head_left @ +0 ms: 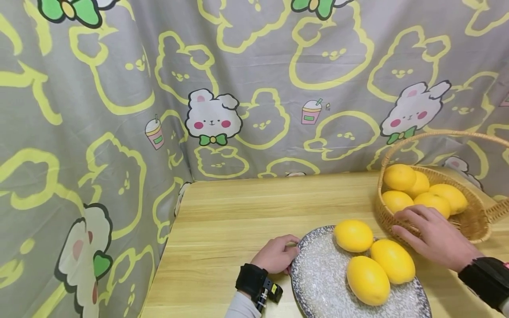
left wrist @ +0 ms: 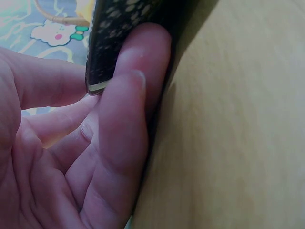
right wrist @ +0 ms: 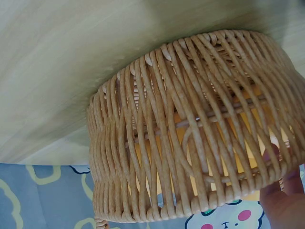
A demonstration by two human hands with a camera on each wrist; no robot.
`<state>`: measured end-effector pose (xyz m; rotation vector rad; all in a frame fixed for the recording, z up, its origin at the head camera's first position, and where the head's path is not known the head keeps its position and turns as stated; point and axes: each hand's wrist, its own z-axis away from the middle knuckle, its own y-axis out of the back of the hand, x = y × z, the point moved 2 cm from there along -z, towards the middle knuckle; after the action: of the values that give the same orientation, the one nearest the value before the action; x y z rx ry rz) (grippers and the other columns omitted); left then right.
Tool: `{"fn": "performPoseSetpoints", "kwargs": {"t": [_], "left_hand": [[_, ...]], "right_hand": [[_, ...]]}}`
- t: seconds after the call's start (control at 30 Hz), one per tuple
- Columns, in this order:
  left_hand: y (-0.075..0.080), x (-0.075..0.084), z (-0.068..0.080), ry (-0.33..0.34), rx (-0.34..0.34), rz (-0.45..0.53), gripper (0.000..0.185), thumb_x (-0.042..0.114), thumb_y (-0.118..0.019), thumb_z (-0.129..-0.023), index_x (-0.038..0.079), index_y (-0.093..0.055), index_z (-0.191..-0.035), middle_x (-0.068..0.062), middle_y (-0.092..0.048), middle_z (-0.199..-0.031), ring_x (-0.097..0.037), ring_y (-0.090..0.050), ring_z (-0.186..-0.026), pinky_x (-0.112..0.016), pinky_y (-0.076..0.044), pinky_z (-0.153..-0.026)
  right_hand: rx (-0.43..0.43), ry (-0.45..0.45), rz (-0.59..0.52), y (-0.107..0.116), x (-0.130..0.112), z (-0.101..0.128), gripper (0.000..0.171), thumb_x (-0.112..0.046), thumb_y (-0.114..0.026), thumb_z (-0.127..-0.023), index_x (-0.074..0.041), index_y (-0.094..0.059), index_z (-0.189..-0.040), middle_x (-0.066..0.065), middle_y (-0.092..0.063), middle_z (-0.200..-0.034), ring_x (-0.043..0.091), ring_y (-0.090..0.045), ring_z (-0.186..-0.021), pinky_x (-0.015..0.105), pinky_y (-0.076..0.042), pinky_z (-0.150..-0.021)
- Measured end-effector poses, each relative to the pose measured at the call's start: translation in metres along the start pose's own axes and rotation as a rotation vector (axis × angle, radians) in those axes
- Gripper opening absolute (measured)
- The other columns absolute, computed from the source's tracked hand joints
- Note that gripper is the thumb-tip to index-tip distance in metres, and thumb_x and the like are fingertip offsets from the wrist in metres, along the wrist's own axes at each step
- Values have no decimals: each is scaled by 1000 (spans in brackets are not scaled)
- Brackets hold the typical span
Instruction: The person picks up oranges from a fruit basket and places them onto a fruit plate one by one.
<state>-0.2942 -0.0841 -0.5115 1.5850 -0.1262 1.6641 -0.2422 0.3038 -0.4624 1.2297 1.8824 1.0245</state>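
Lemons (head_left: 367, 265) sit on the speckled plate (head_left: 318, 274); I see my left hand (head_left: 276, 255) pinching its rim, my right hand (head_left: 433, 236) spread loosely against the wicker basket (head_left: 473, 221).

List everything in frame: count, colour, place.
lemons on plate: 3, yellow, on the plate
lemons in basket: 5 visible, yellow, in the basket
plate: 1, grey speckled, table front
basket: 1, tan wicker with handle, table right
table: 1, light wood
curtain: 1, grey with yellow bunny print, behind and at left
left hand: grips the plate's left rim
right hand: fingers on the basket's near rim
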Motion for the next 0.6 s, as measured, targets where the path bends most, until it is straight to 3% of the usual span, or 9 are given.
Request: {"fn": "performPoseSetpoints", "kwargs": {"t": [0.43,0.6], "left_hand": [[0,-1,-1,13,0,1,37,26,-56,-107,14,-61,-141,4,-68,-67,-10,-59,-49,-25,-52,-53],[0,-2,-2,12,6,1,37,26,-56,-107,14,-61,-142,3,-68,-66,-9,-59,-49,-25,-52,-52]], "right_hand": [[-97,-75,-8,0,10,-7,27,-25,-76,-94,-10,-68,-114,15,-61,-113,34,-53,-98,48,-43,-84],[-90,-62,32,2,16,-16,31,-21,-77,-93,-7,-66,-118,21,-59,-117,36,-53,-99,50,-44,-84]]}}
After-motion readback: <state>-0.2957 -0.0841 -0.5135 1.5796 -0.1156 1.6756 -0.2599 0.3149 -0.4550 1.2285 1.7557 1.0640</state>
